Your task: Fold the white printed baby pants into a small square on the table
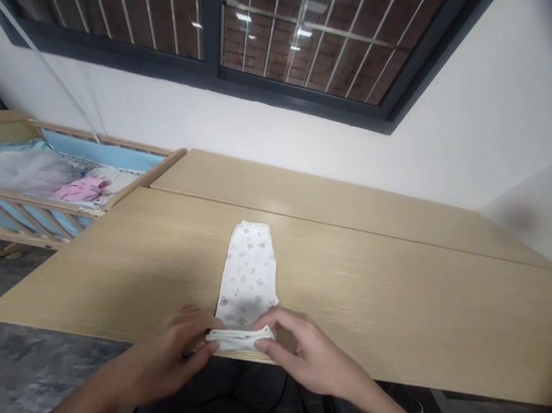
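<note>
A small white baby garment (249, 272) with a faint printed pattern lies lengthwise on the light wooden table (392, 288), folded into a narrow strip. Its near end is rolled or folded up at the table's front edge. My left hand (173, 353) pinches the left side of that folded end, fingers closed on the cloth. My right hand (302, 351) pinches the right side of the same end, thumb and fingers pressed on the fabric.
A wooden baby cot (132, 185) stands at the left, with blue lining and pink and white clothes (83, 188) inside. A white wall and a barred dark-framed window (212, 28) lie beyond the table. Grey floor shows at the lower left.
</note>
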{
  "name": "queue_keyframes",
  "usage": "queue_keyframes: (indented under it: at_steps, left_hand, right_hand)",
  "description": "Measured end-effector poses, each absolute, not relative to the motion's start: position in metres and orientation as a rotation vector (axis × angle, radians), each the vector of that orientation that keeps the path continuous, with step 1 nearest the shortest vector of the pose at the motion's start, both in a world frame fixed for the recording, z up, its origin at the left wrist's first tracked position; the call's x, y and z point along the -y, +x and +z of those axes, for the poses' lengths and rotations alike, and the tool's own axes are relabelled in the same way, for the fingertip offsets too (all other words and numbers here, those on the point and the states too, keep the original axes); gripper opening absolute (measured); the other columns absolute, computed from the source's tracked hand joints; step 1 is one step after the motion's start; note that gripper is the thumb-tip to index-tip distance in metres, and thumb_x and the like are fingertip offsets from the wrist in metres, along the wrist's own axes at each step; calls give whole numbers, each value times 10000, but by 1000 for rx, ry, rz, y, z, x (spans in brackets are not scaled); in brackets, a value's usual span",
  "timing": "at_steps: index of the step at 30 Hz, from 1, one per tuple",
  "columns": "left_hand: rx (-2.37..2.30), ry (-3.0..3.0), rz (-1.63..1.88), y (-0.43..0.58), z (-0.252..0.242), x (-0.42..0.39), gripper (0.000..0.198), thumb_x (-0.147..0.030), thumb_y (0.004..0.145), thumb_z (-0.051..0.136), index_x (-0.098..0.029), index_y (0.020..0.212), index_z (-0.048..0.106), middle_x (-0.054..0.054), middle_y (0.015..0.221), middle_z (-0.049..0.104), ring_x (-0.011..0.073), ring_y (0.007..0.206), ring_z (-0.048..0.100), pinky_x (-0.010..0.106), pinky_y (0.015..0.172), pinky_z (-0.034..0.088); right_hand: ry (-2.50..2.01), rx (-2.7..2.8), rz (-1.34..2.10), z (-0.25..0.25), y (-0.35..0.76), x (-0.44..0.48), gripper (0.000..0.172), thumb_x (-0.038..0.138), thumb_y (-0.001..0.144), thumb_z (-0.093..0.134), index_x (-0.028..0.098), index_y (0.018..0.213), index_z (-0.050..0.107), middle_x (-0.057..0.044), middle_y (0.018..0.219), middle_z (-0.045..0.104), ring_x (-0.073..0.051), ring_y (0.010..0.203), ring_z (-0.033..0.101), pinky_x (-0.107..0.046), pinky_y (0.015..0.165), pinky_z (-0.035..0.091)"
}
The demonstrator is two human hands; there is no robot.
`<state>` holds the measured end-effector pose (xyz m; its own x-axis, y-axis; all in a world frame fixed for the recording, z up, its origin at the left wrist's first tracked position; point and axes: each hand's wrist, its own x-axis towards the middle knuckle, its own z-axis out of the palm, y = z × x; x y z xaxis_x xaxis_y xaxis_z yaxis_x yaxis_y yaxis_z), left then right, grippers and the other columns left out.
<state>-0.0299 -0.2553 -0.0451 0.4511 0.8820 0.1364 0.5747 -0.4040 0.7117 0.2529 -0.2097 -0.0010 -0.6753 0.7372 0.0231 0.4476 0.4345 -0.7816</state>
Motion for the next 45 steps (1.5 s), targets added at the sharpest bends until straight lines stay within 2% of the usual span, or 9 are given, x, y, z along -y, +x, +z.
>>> queue_keyframes:
  at_steps: [6,16,20,22,26,30,35,40,45]
  left_hand:
    - [-1385,1992,863,-31,-22,172,307,-477,949,574,-205,991,711,34,974,751,203,900,685,289,845,528]
    - [-1724,2072,713,13,-36,32,255,-219,978,487,-108,1095,683,129,1020,759,217,898,690,275,751,470]
    - [-1835,2203,662,25,-36,52,307,-200,970,494,-65,1205,637,229,1215,686,316,1133,631,406,957,465]
    - [-1822,2292,640,33,-40,80,376,-242,973,510,-59,1289,598,251,1334,622,356,1242,569,475,1050,424]
    - [-1703,2640,510,47,-63,148,516,-380,981,502,-57,1378,570,255,1452,552,412,1319,519,542,1097,410]
    - [-1757,2818,348,52,-86,185,592,-455,949,524,4,1310,617,331,1335,609,468,1234,581,590,1005,477]
    - [-1638,2841,299,46,-95,186,484,-434,987,471,-46,1091,742,248,1039,741,391,1001,691,541,925,538]
    - [-1699,2861,365,46,-107,185,648,-499,970,492,29,1323,618,355,1313,614,484,1234,593,571,968,511]
    - [-1686,2804,349,44,-116,185,704,-526,996,418,20,1431,513,375,1453,491,507,1342,506,611,1019,467]
  right_hand:
    - [-1031,2103,1049,14,251,147,203,373,973,627,261,1136,668,-49,1055,721,-202,917,681,-353,784,564]
    - [-1302,1841,647,-71,214,-17,166,221,878,564,164,1021,625,-58,962,702,-168,830,647,-294,768,524]
    - [-1285,1922,630,-86,215,-30,134,192,880,572,150,994,631,-62,905,711,-174,804,662,-304,763,542]
    - [-1262,1963,605,-82,219,-28,150,203,902,577,152,1026,645,-84,970,724,-203,903,679,-354,854,549]
    - [-1104,2180,446,-60,216,1,330,303,1005,532,171,1296,616,-151,1358,644,-277,1320,552,-485,1148,394]
    - [-703,2651,487,-39,198,52,525,436,1083,400,238,1570,405,-94,1651,370,-254,1533,321,-469,1243,283]
    - [-515,2899,768,-50,189,80,559,439,1114,292,235,1634,284,-51,1702,231,-191,1578,192,-396,1288,175]
    - [-699,2870,678,-75,198,47,555,505,1095,346,314,1616,325,-12,1691,244,-215,1578,196,-462,1296,124]
    - [-888,2851,487,-80,202,-9,627,578,1081,288,296,1640,258,-13,1702,176,-226,1590,139,-480,1302,69]
